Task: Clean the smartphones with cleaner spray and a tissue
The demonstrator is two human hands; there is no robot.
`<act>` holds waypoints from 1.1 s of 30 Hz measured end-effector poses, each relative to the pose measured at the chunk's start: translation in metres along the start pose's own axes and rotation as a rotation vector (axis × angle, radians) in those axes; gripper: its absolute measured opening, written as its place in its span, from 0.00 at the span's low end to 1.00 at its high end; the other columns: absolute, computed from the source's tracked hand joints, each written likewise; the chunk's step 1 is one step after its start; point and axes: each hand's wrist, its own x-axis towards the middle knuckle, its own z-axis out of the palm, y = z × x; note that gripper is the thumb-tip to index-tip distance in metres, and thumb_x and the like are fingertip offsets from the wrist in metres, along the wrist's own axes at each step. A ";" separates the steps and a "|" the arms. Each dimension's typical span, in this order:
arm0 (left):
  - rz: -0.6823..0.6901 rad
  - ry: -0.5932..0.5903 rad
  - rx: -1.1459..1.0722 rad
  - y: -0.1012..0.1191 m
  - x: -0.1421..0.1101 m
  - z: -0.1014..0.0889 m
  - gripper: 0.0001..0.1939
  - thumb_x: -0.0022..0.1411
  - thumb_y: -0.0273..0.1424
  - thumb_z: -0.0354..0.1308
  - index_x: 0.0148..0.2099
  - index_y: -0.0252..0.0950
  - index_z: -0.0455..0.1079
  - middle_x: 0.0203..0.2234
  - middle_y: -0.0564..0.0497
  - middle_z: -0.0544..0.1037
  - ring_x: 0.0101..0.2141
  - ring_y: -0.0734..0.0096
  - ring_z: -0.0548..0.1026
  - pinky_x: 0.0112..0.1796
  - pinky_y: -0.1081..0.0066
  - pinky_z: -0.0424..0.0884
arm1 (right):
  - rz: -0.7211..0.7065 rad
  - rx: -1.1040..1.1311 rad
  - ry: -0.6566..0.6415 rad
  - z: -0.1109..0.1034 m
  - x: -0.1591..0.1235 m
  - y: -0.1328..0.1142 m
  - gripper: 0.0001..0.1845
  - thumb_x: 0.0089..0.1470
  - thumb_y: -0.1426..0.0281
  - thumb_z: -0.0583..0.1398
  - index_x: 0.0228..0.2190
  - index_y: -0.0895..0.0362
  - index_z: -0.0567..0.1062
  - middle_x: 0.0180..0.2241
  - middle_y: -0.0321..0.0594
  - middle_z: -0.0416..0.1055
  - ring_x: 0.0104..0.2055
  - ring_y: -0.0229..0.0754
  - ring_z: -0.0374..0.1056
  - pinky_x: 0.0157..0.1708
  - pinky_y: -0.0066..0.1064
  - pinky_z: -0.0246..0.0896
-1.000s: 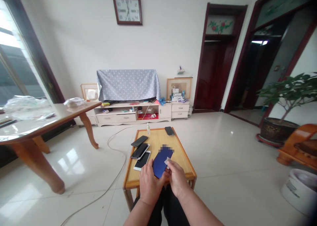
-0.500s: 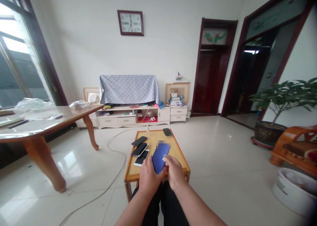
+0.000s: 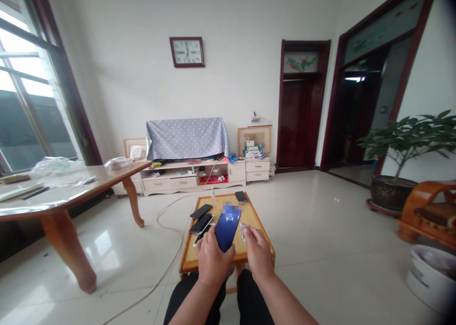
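My left hand [image 3: 213, 261] is shut on a dark blue smartphone [image 3: 226, 229], gripping its lower end above a low wooden table [image 3: 190, 263]. The top of the phone's back is pixelated. My right hand [image 3: 258, 254] pinches a small white cloth [image 3: 244, 231] just right of the phone, without touching it. Left of the phone lie two black smartphones [image 3: 201, 211] [image 3: 200, 224], and a white-framed phone [image 3: 200, 236] sits partly hidden behind my left hand. A further black phone [image 3: 241, 196] lies at the table's far edge, near a small clear bottle [image 3: 213, 193].
A pale cable [image 3: 170, 229] runs across the tiled floor left of the low table. A large wooden table [image 3: 64, 192] stands at left, a white TV cabinet [image 3: 169, 182] at the back, and a potted plant [image 3: 392, 196] and white basin [image 3: 429, 277] at right.
The blue phone now tilts more steeply, its top leaning right. My right hand and cloth have moved off the phone to the right. The view has tipped downward-looking less, showing more wall.
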 end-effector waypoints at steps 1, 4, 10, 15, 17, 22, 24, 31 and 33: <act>0.001 0.000 0.009 0.002 0.000 -0.001 0.35 0.54 0.39 0.62 0.62 0.36 0.59 0.48 0.41 0.76 0.52 0.50 0.74 0.58 0.50 0.60 | -0.064 -0.037 -0.005 -0.004 0.000 -0.002 0.21 0.55 0.52 0.63 0.40 0.54 0.82 0.41 0.44 0.78 0.44 0.49 0.72 0.46 0.36 0.66; 0.004 0.005 0.013 0.006 0.000 -0.001 0.33 0.55 0.40 0.61 0.61 0.37 0.60 0.47 0.42 0.76 0.51 0.51 0.75 0.58 0.50 0.59 | -0.199 -0.101 -0.051 -0.008 -0.007 -0.006 0.17 0.58 0.56 0.62 0.43 0.52 0.80 0.42 0.44 0.77 0.41 0.47 0.72 0.44 0.35 0.66; 0.057 0.030 -0.015 0.011 -0.001 -0.001 0.29 0.59 0.36 0.57 0.61 0.32 0.60 0.47 0.39 0.76 0.52 0.51 0.73 0.55 0.51 0.63 | -0.441 -0.391 -0.202 0.003 -0.019 -0.014 0.05 0.58 0.69 0.60 0.36 0.51 0.78 0.36 0.40 0.74 0.37 0.44 0.70 0.39 0.31 0.63; 0.119 0.082 -0.036 0.012 -0.003 -0.006 0.33 0.53 0.37 0.62 0.59 0.34 0.61 0.45 0.41 0.76 0.49 0.49 0.74 0.55 0.48 0.64 | -0.549 -0.655 -0.086 0.002 0.011 -0.029 0.07 0.59 0.71 0.58 0.36 0.52 0.77 0.37 0.41 0.73 0.41 0.45 0.69 0.42 0.31 0.61; 0.141 0.104 -0.036 0.010 -0.005 -0.007 0.34 0.50 0.34 0.63 0.60 0.34 0.60 0.45 0.41 0.75 0.49 0.48 0.74 0.56 0.46 0.64 | -0.560 -0.692 -0.026 0.001 0.018 -0.033 0.07 0.60 0.70 0.58 0.36 0.52 0.77 0.37 0.41 0.73 0.42 0.45 0.69 0.42 0.31 0.60; 0.163 0.124 -0.053 0.001 -0.008 -0.006 0.31 0.54 0.34 0.60 0.60 0.36 0.60 0.49 0.40 0.75 0.50 0.50 0.74 0.59 0.45 0.61 | -0.634 -0.764 -0.170 0.008 -0.001 -0.029 0.08 0.60 0.71 0.58 0.35 0.51 0.78 0.35 0.40 0.74 0.39 0.44 0.70 0.40 0.30 0.59; 0.154 0.139 -0.063 -0.003 -0.010 -0.006 0.31 0.55 0.35 0.60 0.60 0.37 0.60 0.49 0.41 0.76 0.51 0.49 0.74 0.59 0.44 0.60 | -0.658 -0.784 -0.235 0.009 -0.005 -0.029 0.08 0.60 0.70 0.58 0.36 0.50 0.79 0.35 0.40 0.74 0.38 0.44 0.70 0.39 0.30 0.59; 0.152 0.134 -0.044 -0.010 -0.012 -0.009 0.34 0.52 0.34 0.62 0.60 0.35 0.60 0.50 0.40 0.75 0.51 0.47 0.73 0.60 0.44 0.58 | -0.617 -0.829 -0.083 0.020 0.015 -0.036 0.10 0.62 0.68 0.57 0.39 0.51 0.79 0.38 0.40 0.75 0.41 0.44 0.70 0.39 0.31 0.58; 0.125 0.132 -0.062 -0.012 -0.012 -0.009 0.31 0.53 0.33 0.60 0.59 0.36 0.60 0.49 0.40 0.76 0.51 0.48 0.74 0.60 0.44 0.57 | -0.674 -0.873 -0.201 0.028 0.009 -0.031 0.09 0.61 0.68 0.58 0.38 0.49 0.80 0.35 0.39 0.74 0.39 0.44 0.69 0.39 0.31 0.58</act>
